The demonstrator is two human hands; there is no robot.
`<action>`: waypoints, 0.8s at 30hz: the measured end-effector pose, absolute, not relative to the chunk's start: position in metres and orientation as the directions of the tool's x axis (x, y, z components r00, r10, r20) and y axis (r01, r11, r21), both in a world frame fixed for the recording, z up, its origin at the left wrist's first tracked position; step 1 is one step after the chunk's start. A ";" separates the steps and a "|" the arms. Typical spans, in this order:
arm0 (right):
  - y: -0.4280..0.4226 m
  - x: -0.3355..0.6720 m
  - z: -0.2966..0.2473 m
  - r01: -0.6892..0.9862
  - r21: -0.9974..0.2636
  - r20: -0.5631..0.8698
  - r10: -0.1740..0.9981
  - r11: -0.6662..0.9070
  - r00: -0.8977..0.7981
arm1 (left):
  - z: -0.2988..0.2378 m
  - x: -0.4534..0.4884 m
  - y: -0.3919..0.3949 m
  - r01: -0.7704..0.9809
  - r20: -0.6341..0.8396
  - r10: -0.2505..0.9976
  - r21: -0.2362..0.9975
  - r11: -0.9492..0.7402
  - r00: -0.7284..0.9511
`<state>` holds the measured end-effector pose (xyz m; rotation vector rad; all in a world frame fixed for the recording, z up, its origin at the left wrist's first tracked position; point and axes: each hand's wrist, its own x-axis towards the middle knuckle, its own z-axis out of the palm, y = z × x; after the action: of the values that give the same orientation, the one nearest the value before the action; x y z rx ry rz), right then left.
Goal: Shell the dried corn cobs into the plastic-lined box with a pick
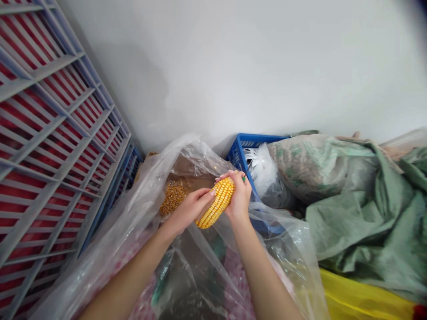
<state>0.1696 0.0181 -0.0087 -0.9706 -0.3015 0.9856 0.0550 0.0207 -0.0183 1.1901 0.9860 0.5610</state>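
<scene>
A dried yellow corn cob [216,202] with rows of kernels is held at a slant in front of me. My right hand [239,195] wraps its upper end, and a small green item [243,178] shows just past those fingers. My left hand [190,209] presses on the cob's middle, its fingers lying across the kernels. Under and to the left of the cob lies a heap of loose corn kernels [172,198]. They sit inside a clear plastic bag [147,186], whose folds surround both my forearms.
A grey-blue slatted rack [50,133] with red behind it stands at the left. Beyond the bag are a blue plastic crate [245,146] and a white plastic bag [263,171]. Green woven sacks [360,213] fill the right, above a yellow sack [360,298]. A white wall [233,66] rises behind.
</scene>
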 end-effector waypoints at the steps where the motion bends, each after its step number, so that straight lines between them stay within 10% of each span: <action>1: 0.018 0.170 -0.009 -0.568 -0.800 -0.193 0.814 0.193 0.548 | -0.019 0.055 0.020 0.096 -0.359 0.799 0.928 0.359 0.482; 24: 0.016 0.171 -0.008 -0.529 -0.824 -0.150 0.823 0.203 0.548 | -0.024 0.063 0.015 -0.113 -0.377 0.775 0.862 0.494 0.508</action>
<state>0.1707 0.0162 -0.0080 -0.9735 -0.3579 0.9721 0.0627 0.0147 -0.0238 0.8929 0.8747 0.6305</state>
